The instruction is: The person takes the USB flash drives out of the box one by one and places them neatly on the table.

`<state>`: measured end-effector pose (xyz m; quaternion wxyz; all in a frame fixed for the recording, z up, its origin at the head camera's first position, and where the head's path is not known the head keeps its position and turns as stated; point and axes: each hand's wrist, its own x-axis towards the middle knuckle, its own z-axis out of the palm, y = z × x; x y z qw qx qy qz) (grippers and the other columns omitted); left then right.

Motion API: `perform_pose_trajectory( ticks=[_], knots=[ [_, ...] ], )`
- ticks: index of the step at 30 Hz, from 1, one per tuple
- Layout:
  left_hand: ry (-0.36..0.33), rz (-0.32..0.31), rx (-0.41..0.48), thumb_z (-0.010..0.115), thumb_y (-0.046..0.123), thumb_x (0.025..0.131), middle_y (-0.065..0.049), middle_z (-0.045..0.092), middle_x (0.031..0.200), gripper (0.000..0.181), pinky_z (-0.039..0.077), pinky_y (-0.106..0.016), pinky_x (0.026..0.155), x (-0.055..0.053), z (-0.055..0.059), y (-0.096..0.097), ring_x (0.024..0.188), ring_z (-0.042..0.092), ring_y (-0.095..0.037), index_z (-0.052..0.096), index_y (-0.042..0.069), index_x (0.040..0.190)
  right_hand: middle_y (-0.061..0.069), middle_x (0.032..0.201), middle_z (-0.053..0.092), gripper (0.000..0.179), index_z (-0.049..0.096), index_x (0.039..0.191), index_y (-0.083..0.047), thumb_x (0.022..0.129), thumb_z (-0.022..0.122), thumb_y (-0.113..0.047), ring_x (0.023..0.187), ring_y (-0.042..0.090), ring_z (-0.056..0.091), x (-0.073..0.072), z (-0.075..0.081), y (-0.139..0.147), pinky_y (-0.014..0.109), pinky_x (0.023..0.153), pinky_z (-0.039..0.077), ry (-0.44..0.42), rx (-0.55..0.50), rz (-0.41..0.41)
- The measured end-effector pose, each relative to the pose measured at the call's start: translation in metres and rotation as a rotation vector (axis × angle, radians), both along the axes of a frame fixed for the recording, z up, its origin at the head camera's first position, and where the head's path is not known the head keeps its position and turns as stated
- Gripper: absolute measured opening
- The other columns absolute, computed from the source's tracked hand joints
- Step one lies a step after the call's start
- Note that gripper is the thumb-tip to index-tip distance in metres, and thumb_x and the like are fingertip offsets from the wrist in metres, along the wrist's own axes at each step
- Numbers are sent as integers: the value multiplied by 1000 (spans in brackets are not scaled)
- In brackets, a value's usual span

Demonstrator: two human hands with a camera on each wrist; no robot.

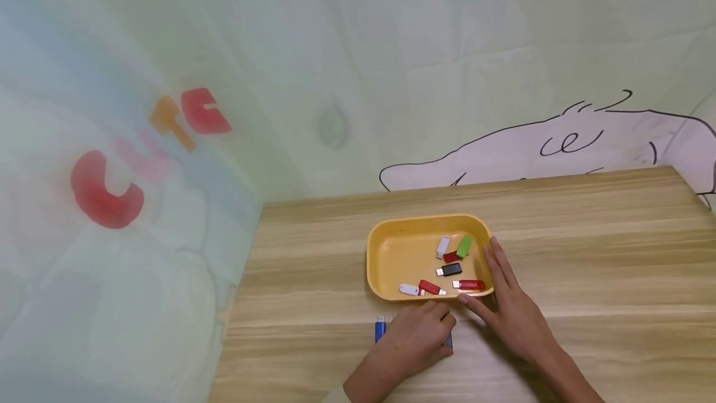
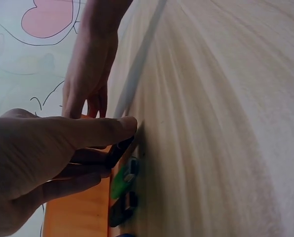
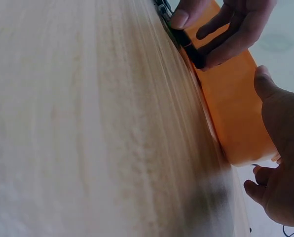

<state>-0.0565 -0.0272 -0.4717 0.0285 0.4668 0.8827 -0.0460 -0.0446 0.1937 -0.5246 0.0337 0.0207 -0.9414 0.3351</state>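
Note:
My left hand (image 1: pixel 416 338) is in front of the yellow tray (image 1: pixel 399 260) on the table. It pinches a black USB stick (image 2: pixel 120 152) between thumb and fingers, close to the tray's near wall. Under that hand, a green USB stick (image 2: pixel 119 182) and a dark one (image 2: pixel 123 208) lie by the wall; a blue USB stick (image 1: pixel 380 328) lies to its left. My right hand (image 1: pixel 520 316) rests against the tray's near right corner, fingers extended along the right side and thumb at the near rim. Its fingertips are partly hidden in the right wrist view.
Inside the tray lie several USB sticks, among them a white one (image 1: pixel 444 244), a green one (image 1: pixel 464 245), a black one (image 1: pixel 450 270) and a red one (image 1: pixel 470 285). The wooden table (image 1: pixel 604 247) meets a printed cloth backdrop (image 1: pixel 313 79) at the back and left.

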Motion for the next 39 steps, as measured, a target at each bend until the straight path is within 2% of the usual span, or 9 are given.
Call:
perform_pose_trajectory(
  ticks=[3, 10, 19, 25, 32, 39],
  knots=[
    [10, -2, -13, 79, 55, 91, 11, 69, 109, 36, 54, -19, 79, 0, -2, 1, 101, 64, -4, 75, 25, 109, -5, 181, -3, 104, 8, 173, -22, 97, 72, -56, 127, 48, 63, 0, 0, -1, 67, 94, 54, 6, 2, 1],
    [-13, -2, -28, 78, 55, 92, 11, 70, 113, 37, 54, -19, 88, -1, -2, 1, 104, 64, -3, 76, 25, 113, -5, 181, -3, 104, 8, 173, -21, 98, 72, -56, 125, 47, 63, -1, 0, -1, 67, 93, 55, 11, 8, 4],
    [-21, 0, -15, 78, 55, 93, 11, 71, 111, 35, 53, -19, 89, 0, -3, 0, 102, 64, -3, 78, 25, 110, -2, 181, -2, 104, 7, 173, -20, 99, 70, -57, 128, 48, 61, -1, 1, -1, 67, 93, 54, 1, 9, 6],
    [-34, 15, -6, 78, 55, 93, 11, 70, 115, 35, 53, -22, 93, 1, -4, -1, 106, 64, -4, 78, 26, 111, -2, 181, -3, 105, 5, 173, -21, 98, 70, -59, 132, 48, 58, -1, 1, -1, 68, 97, 53, -12, 11, 2],
    [-16, 19, 8, 77, 57, 92, 10, 70, 118, 37, 54, -25, 94, 2, -7, -2, 110, 63, -6, 77, 26, 113, -5, 181, -6, 106, 4, 173, -23, 97, 69, -62, 135, 47, 56, 0, 1, -1, 68, 99, 52, -32, 16, -9],
    [15, -5, 43, 76, 57, 94, 10, 69, 123, 39, 54, -22, 98, 2, 0, -4, 114, 63, -6, 76, 26, 117, -4, 181, -5, 106, 5, 173, -22, 98, 69, -60, 133, 47, 57, -1, 2, -2, 68, 100, 53, -23, 24, -6]
  ],
)
